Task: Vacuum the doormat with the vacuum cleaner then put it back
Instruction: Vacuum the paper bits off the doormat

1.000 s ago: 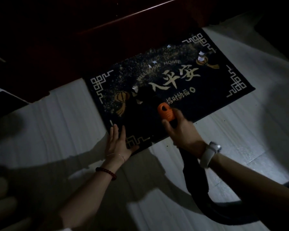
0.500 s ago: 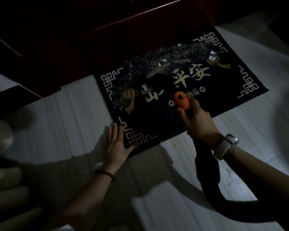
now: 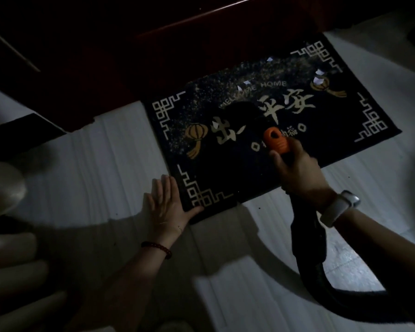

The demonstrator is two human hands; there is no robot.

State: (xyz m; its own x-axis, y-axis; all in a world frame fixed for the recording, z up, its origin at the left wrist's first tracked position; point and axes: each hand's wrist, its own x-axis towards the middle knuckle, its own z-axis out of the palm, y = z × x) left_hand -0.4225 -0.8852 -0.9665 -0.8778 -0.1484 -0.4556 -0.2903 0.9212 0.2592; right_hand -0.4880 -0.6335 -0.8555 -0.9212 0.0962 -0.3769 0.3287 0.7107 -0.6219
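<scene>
A dim view looks down at a pale floor [image 3: 94, 178] where a dark doormat [image 3: 225, 173] lies at an angle, its far long edge against a dark red-brown wooden threshold [image 3: 177, 56]. The mat carries gold fret patterns in its corners, two orange lanterns, large gold Chinese characters and the words "WELCOME HOME". Fine pale specks are scattered across its upper part, and several small white paper scraps [image 3: 318, 80] lie among them near the far edge. The person's left hand [image 3: 165, 204] lies flat with straight fingers on the floor at the mat's near left corner, its thumb resting on the corner; its grip is released. A dark beaded bracelet [image 3: 157, 248] circles that wrist. The right hand [image 3: 297, 171] is above the mat's near edge, its grip grasping the vacuum cleaner [image 3: 274, 142] by its orange handle. The black front of the machine reaches forward over the middle of the mat and is hard to make out in the dark. A thick black hose [image 3: 307, 248] runs from under this hand toward the lower right. A pale watch [image 3: 338, 207] sits on the right wrist.
</scene>
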